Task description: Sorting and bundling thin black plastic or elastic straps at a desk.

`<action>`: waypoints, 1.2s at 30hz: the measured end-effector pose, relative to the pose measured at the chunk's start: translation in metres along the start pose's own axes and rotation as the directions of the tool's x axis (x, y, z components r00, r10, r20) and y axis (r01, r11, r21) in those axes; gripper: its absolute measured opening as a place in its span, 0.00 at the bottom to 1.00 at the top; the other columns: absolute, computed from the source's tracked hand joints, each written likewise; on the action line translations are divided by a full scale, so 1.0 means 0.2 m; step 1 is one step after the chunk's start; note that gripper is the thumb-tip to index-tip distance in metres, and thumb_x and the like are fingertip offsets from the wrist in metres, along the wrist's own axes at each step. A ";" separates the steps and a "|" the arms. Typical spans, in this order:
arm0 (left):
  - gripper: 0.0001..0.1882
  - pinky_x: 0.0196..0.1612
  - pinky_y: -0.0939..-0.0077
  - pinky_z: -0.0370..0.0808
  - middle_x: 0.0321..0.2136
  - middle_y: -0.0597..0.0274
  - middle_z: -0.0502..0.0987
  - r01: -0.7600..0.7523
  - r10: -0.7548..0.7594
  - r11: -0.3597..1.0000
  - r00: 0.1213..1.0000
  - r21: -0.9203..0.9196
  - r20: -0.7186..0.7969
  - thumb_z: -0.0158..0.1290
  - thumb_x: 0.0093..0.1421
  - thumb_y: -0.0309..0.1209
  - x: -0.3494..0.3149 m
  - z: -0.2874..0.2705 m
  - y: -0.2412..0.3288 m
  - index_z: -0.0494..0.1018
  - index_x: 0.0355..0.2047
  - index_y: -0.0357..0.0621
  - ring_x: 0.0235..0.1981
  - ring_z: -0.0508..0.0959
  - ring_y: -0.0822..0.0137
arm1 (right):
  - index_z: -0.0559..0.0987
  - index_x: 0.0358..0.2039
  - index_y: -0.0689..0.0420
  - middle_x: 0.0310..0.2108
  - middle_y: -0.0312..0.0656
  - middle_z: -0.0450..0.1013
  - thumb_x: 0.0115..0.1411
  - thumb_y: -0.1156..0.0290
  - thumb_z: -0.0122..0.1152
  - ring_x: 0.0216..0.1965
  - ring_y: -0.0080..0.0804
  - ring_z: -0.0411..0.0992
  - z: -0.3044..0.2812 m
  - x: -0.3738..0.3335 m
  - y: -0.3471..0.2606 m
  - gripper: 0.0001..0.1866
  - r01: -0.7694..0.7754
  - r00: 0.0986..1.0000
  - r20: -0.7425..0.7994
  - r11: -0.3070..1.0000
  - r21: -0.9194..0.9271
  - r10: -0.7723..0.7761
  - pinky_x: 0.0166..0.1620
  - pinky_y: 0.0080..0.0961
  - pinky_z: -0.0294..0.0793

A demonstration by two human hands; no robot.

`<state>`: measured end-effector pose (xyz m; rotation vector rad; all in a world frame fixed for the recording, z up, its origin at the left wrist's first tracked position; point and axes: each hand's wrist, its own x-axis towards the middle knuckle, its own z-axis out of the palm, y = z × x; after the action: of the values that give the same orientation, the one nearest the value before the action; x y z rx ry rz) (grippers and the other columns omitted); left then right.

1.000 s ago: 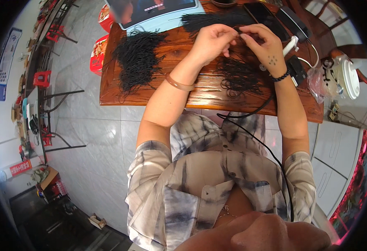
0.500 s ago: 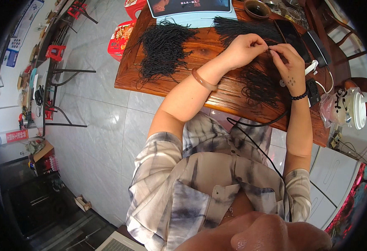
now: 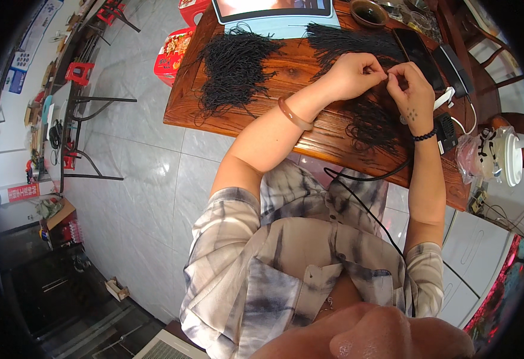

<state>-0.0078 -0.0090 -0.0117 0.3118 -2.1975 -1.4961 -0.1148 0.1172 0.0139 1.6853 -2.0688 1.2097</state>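
Observation:
My left hand (image 3: 357, 75) and my right hand (image 3: 413, 88) meet fingertip to fingertip over the wooden table (image 3: 286, 72), pinching a thin black cord (image 3: 387, 76) between them. Right below the hands lies a tangled pile of black cords (image 3: 372, 122). A bigger heap of black cords (image 3: 232, 69) spreads to the left, and another bundle (image 3: 339, 40) lies behind the hands. My left wrist wears a brown bangle, my right a dark bead bracelet.
A screen device (image 3: 274, 7) on a pale blue mat stands at the table's far edge, next to a dark bowl (image 3: 369, 12). A phone (image 3: 417, 48), a black device (image 3: 450, 60), a white cable and a lidded cup (image 3: 507, 155) lie right. Red stools (image 3: 79, 72) stand left.
The view has swung, so the table and hands now sit further right and lower in the picture. Both hands stay together over the cords, still pinching the cord.

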 end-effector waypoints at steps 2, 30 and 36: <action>0.08 0.27 0.85 0.68 0.21 0.67 0.75 -0.024 0.024 1.000 1.000 0.018 -0.001 0.56 0.52 0.30 0.00 0.00 0.01 0.74 0.27 0.37 0.23 0.70 0.80 | 0.74 0.26 0.59 0.25 0.38 0.70 0.48 0.75 0.57 0.23 0.31 0.69 0.01 0.00 0.00 0.04 -0.052 0.999 0.014 0.998 -0.025 0.052 0.27 0.20 0.68; 0.10 0.32 0.79 0.68 0.29 0.60 0.78 -0.103 0.016 0.988 0.801 0.112 0.599 0.56 0.52 0.33 -0.07 -0.04 0.09 0.77 0.31 0.41 0.30 0.75 0.70 | 0.76 0.23 0.57 0.23 0.45 0.73 0.42 0.70 0.63 0.30 0.42 0.73 -0.19 -0.03 0.07 0.07 -0.129 0.756 0.526 0.877 -0.463 0.389 0.33 0.33 0.70; 0.10 0.33 0.80 0.70 0.30 0.62 0.78 -0.149 0.132 0.988 0.941 0.031 0.312 0.55 0.52 0.31 -0.04 -0.03 0.07 0.76 0.36 0.43 0.30 0.75 0.73 | 0.77 0.25 0.58 0.27 0.42 0.74 0.48 0.71 0.59 0.30 0.40 0.73 -0.18 -0.01 0.11 0.05 -0.173 0.874 0.371 0.915 -0.365 0.313 0.33 0.31 0.70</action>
<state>0.0031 -0.0047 0.0016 -0.0699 -2.4461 -1.4904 -0.1448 0.1436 0.0261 1.6689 -2.6323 0.5303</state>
